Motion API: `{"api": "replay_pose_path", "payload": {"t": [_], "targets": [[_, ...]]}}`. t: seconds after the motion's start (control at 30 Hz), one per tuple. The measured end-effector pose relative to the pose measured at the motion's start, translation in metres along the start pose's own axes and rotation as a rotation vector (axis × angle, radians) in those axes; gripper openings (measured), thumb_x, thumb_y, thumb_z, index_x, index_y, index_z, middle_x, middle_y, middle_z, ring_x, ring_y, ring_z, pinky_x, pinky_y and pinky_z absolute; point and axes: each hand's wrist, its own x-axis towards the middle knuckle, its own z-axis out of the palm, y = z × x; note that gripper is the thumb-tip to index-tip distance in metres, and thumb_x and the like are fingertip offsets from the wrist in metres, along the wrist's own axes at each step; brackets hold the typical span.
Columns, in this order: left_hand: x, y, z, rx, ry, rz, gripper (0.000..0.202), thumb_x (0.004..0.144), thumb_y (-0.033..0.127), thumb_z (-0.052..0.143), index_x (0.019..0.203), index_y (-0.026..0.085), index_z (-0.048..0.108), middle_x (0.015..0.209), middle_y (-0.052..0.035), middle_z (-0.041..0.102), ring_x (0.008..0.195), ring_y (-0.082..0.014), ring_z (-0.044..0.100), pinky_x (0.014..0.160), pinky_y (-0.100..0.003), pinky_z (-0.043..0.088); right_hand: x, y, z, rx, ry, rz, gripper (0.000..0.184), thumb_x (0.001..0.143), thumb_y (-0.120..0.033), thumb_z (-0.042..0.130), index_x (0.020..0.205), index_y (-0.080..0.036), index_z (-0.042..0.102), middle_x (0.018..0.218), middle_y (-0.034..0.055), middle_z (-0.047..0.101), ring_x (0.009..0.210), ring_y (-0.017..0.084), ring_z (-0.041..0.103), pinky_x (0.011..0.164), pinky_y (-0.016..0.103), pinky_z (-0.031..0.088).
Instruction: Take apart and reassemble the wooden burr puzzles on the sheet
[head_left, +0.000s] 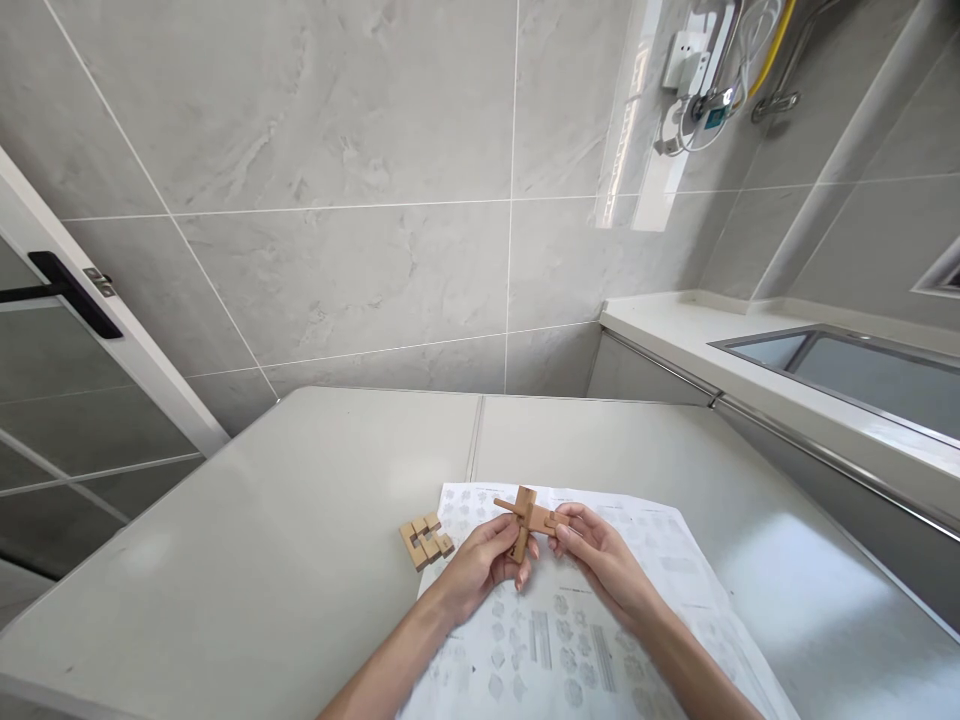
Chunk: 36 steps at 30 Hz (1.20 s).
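Both hands hold a partly interlocked wooden burr puzzle (537, 518) just above a printed paper sheet (592, 600). Several notched bars cross in it, with one thin stick poking out to the left. My left hand (487, 555) is closed around the left and lower part, thumb on top. At the right end, my right hand (592, 545) pinches a bar between thumb and fingers. More notched wooden puzzle pieces (421, 541) lie side by side at the sheet's left edge, near my left hand. The fingers hide parts of the puzzle.
A pale table (337, 480) with a seam down its middle carries the sheet. Grey wall tiles rise behind it. To the right is a white counter (675, 325) with a sink (847, 370); on the left, a door with a black handle (75, 295).
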Motion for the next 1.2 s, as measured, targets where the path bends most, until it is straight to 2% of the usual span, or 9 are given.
{"api": "replay_pose_path", "payload": {"t": [0.13,0.2,0.3,0.43,0.57,0.73,0.9,1.13,1.2], "targets": [[-0.002,0.000,0.003,0.048,-0.054,-0.018,0.037,0.099,0.049,0.068,0.109,0.014,0.063,0.091,-0.0067,0.066,0.057,-0.0111,0.059,0.056,-0.025,0.048,-0.002,-0.002,0.002,0.025,-0.079,0.020,0.028,0.094,-0.048,0.079,0.109,-0.025,0.072,0.097,0.0035,0.070,0.091,0.022,0.063,0.092,0.037,0.049],[-0.003,0.000,0.004,0.094,-0.095,-0.060,0.038,0.102,0.053,0.062,0.110,0.016,0.059,0.083,-0.0043,0.065,0.050,-0.0101,0.055,0.047,-0.023,0.041,-0.003,-0.003,0.004,0.036,-0.108,0.036,0.029,0.095,-0.049,0.078,0.111,-0.025,0.073,0.097,0.0043,0.072,0.094,0.023,0.064,0.094,0.038,0.049],[-0.006,0.001,0.005,0.129,-0.131,-0.123,0.040,0.104,0.058,0.056,0.111,0.019,0.054,0.076,0.0020,0.057,0.042,-0.0061,0.041,0.038,-0.020,0.024,-0.003,-0.003,0.006,0.034,-0.104,0.043,0.029,0.094,-0.050,0.079,0.110,-0.026,0.074,0.095,0.0035,0.072,0.092,0.022,0.065,0.092,0.037,0.049],[-0.011,0.009,0.008,0.143,-0.227,-0.163,0.040,0.103,0.059,0.059,0.105,0.020,0.052,0.076,0.0063,0.044,0.046,-0.0041,0.024,0.040,-0.020,0.015,-0.002,-0.002,0.004,0.025,-0.097,0.030,0.029,0.095,-0.049,0.079,0.111,-0.026,0.074,0.092,0.0032,0.073,0.088,0.021,0.064,0.088,0.035,0.049],[-0.014,0.016,0.010,0.146,-0.318,-0.178,0.039,0.102,0.057,0.062,0.103,0.020,0.051,0.072,0.0083,0.033,0.048,-0.0056,0.017,0.042,-0.023,0.011,-0.002,-0.001,0.000,0.068,-0.138,0.075,0.031,0.091,-0.049,0.082,0.108,-0.024,0.076,0.090,0.0040,0.071,0.081,0.020,0.062,0.083,0.036,0.050],[-0.014,0.018,0.010,0.140,-0.397,-0.205,0.037,0.102,0.055,0.062,0.095,0.021,0.048,0.071,0.0082,0.030,0.049,-0.0066,0.015,0.045,-0.026,0.010,-0.003,-0.003,-0.001,0.088,-0.173,0.140,0.032,0.086,-0.049,0.087,0.103,-0.023,0.078,0.091,0.0037,0.069,0.074,0.017,0.059,0.078,0.034,0.050],[-0.013,0.016,0.010,0.157,-0.353,-0.179,0.039,0.102,0.058,0.062,0.099,0.022,0.048,0.070,0.0089,0.029,0.049,-0.0070,0.017,0.046,-0.026,0.011,-0.003,-0.005,0.007,-0.052,-0.106,0.046,0.034,0.091,-0.054,0.080,0.106,-0.023,0.078,0.092,0.0045,0.073,0.085,0.022,0.065,0.086,0.038,0.051],[-0.013,0.013,0.009,0.186,-0.415,-0.210,0.045,0.101,0.061,0.062,0.087,0.022,0.045,0.065,0.0097,0.028,0.047,-0.0065,0.017,0.042,-0.024,0.012,-0.003,-0.005,0.008,-0.117,-0.107,0.070,0.037,0.086,-0.058,0.084,0.100,-0.025,0.076,0.088,0.0037,0.076,0.080,0.022,0.068,0.080,0.037,0.052],[-0.012,0.012,0.007,0.189,-0.384,-0.225,0.045,0.099,0.062,0.064,0.088,0.021,0.048,0.064,0.0096,0.034,0.043,-0.0051,0.019,0.040,-0.022,0.014,-0.003,-0.003,0.008,-0.119,-0.095,0.061,0.037,0.085,-0.058,0.084,0.101,-0.025,0.077,0.090,0.0040,0.077,0.080,0.022,0.068,0.081,0.037,0.052]]}}
